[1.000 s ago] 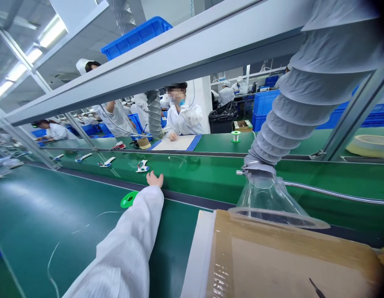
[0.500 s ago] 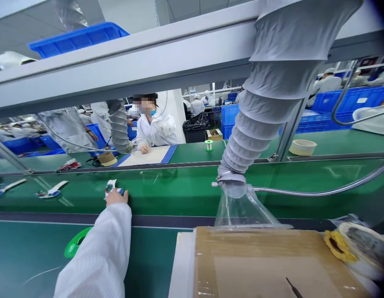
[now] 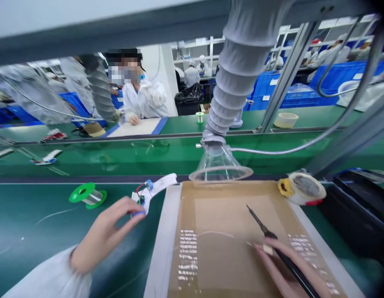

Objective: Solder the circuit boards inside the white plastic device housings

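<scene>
A clear fume-extractor hood [image 3: 217,159] hangs near a roll of tape [image 3: 302,188], with blue plastic crates [image 3: 291,93] beyond.

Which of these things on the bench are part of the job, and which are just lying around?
In use:
soldering iron in the right hand
white wired part by the left hand
cardboard mat

Lying around:
green wire spool
tape roll
black tray

A green bench [image 3: 30,231] carries a solder spool [image 3: 88,195], a cardboard pad [image 3: 226,215] and a tape roll [image 3: 302,188].
</scene>
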The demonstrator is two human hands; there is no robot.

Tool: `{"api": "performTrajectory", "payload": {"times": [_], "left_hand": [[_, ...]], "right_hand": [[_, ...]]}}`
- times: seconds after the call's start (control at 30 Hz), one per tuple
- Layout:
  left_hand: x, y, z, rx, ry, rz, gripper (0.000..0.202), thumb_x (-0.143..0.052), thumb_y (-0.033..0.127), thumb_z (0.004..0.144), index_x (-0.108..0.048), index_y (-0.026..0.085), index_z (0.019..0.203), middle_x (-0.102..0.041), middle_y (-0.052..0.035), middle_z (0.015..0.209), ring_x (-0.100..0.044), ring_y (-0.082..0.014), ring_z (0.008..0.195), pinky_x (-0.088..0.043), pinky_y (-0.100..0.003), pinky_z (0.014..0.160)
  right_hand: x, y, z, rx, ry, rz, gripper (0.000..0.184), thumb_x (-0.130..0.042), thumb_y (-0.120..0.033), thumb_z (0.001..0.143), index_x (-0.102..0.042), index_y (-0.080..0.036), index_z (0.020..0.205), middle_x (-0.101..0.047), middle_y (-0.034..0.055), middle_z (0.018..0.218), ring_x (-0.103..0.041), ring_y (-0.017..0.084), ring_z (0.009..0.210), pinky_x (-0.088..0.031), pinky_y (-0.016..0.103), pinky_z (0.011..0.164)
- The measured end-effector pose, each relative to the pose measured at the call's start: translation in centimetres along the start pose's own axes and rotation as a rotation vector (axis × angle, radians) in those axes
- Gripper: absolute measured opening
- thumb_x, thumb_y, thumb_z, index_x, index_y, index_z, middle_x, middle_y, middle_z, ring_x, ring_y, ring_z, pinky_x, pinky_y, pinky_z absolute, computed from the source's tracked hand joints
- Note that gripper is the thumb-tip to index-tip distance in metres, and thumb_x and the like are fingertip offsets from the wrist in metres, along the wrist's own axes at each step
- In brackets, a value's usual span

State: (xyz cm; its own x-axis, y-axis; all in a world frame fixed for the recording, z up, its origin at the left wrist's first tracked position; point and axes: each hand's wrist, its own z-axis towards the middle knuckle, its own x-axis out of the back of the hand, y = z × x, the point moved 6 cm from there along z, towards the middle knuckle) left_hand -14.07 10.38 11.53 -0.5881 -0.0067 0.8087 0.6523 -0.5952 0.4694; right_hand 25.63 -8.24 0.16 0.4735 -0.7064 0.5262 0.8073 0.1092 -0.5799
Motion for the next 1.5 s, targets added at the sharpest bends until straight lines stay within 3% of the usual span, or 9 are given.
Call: {"api": "performTrajectory", "payload": {"times": [0.17,0.3,0.6,0.77,0.93,1.1,1.3,1.4,1.5], "left_hand": [[-5.2,14.4,-6.6,-0.391,-0.244,-0.173,0.018,-0.056,0.029,0.111,-0.073,0.027,0.103,-0.076,-0.0015,0.082,-0.072,-0.0164,0.072,-0.062,-0.025,0.066],[-11.1,17.5,-7.0,-0.414,-0.261,-0.14,0.033,-0.044,0.032,0.115,-0.071,0.02,0.098,-0.074,-0.0062,0.088,-0.072,-0.0193,0.075,-0.061,-0.031,0.061],[-11.6,19.6,-1.2,-0.431,-0.079,-0.21,0.029,-0.053,0.026,0.113,-0.061,0.016,0.139,-0.07,-0.015,0.136,-0.071,-0.0212,0.123,-0.063,-0.036,0.104],[-14.0,19.9,-0.5,-0.515,-0.111,-0.142,0.03,-0.043,0.022,0.116,-0.071,0.016,0.109,-0.074,-0.0043,0.09,-0.074,-0.015,0.085,-0.065,-0.029,0.086],[-14.7,20.5,-3.2,-0.841,-0.147,0.075,0.032,-0.046,0.013,0.113,-0.075,0.016,0.099,-0.076,-0.0075,0.134,-0.066,-0.0195,0.133,-0.054,-0.037,0.12],[-15.3,19.8,-2.2,-0.926,-0.206,0.311,0.027,-0.05,0.01,0.108,-0.077,0.013,0.105,-0.079,-0.0087,0.118,-0.071,-0.0231,0.115,-0.054,-0.043,0.117],[-15.9,14.9,1.7,-0.472,-0.222,0.219,0.032,-0.049,0.02,0.111,-0.075,0.017,0.094,-0.068,-0.0039,0.085,-0.063,-0.016,0.069,-0.055,-0.028,0.064],[-16.0,13.4,2.2,-0.282,-0.178,-0.089,0.03,-0.052,0.023,0.111,-0.077,0.016,0.098,-0.072,-0.0083,0.103,-0.072,-0.017,0.086,-0.058,-0.029,0.073],[-15.1,13.2,2.0,-0.205,-0.021,-0.296,0.023,-0.055,0.021,0.11,-0.078,0.019,0.111,-0.075,-0.0067,0.106,-0.074,-0.0179,0.103,-0.058,-0.041,0.105]], "right_hand": [[1.7,-3.1,2.8,0.074,0.028,0.05,0.012,-0.075,-0.037,0.1,-0.075,-0.026,0.104,-0.084,0.0001,0.092,-0.083,0.021,0.076,-0.07,0.027,0.074],[3.4,-3.6,3.8,0.011,0.048,0.028,0.013,-0.079,-0.034,0.098,-0.074,-0.026,0.108,-0.084,0.002,0.097,-0.083,0.022,0.086,-0.069,0.03,0.083],[5.1,-6.4,3.0,0.129,-0.003,0.134,0.026,-0.082,-0.017,0.094,-0.071,-0.028,0.116,-0.084,-0.0003,0.097,-0.084,0.02,0.084,-0.07,0.029,0.082],[5.4,-5.7,2.9,0.184,-0.147,0.184,0.042,-0.082,-0.019,0.095,-0.066,-0.031,0.132,-0.084,0.002,0.113,-0.084,0.023,0.096,-0.072,0.035,0.09],[3.1,-1.4,1.2,0.156,-0.471,0.112,0.048,-0.074,-0.035,0.102,-0.058,-0.029,0.147,-0.076,0.008,0.137,-0.077,0.027,0.121,-0.068,0.04,0.101],[2.0,-0.1,0.2,0.083,-0.534,0.118,0.049,-0.071,-0.028,0.103,-0.057,-0.034,0.15,-0.074,0.0043,0.142,-0.077,0.026,0.122,-0.068,0.038,0.101],[1.7,-0.6,0.5,0.072,-0.573,0.128,0.048,-0.071,-0.03,0.104,-0.057,-0.034,0.15,-0.072,0.004,0.145,-0.077,0.025,0.123,-0.069,0.036,0.099],[1.2,-0.5,0.7,0.115,-0.577,0.119,0.046,-0.069,-0.027,0.105,-0.058,-0.033,0.149,-0.073,0.0042,0.144,-0.077,0.025,0.121,-0.068,0.035,0.1],[1.0,-0.9,1.2,0.165,-0.545,0.119,0.048,-0.072,-0.025,0.103,-0.057,-0.03,0.148,-0.073,0.0056,0.144,-0.076,0.024,0.124,-0.067,0.035,0.102]]}}
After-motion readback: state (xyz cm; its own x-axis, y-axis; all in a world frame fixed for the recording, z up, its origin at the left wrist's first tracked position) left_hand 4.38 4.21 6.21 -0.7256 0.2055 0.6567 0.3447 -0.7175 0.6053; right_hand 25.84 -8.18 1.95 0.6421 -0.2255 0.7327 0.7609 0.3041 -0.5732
